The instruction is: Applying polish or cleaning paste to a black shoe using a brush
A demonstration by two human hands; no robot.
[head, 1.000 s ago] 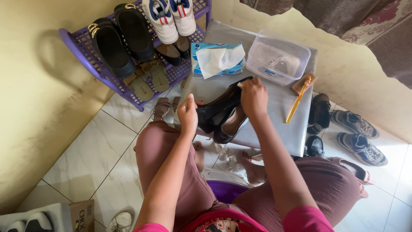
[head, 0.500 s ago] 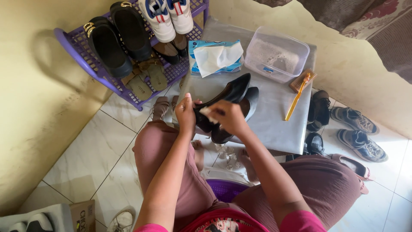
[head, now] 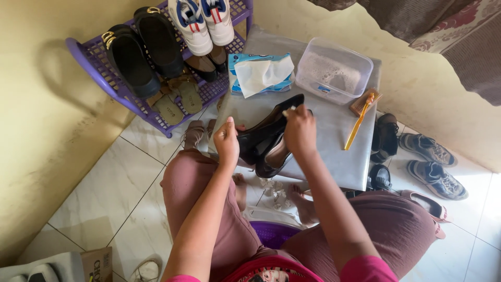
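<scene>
Right hand (head: 300, 130) lower on glossy black shoe (head: 271, 137)

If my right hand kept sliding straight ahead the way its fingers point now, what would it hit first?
Probably the pack of tissues. The right hand rests on the black shoe, fingers aimed up and slightly left along its toe, and the pack lies just past it. Depth is hard to judge.
</scene>
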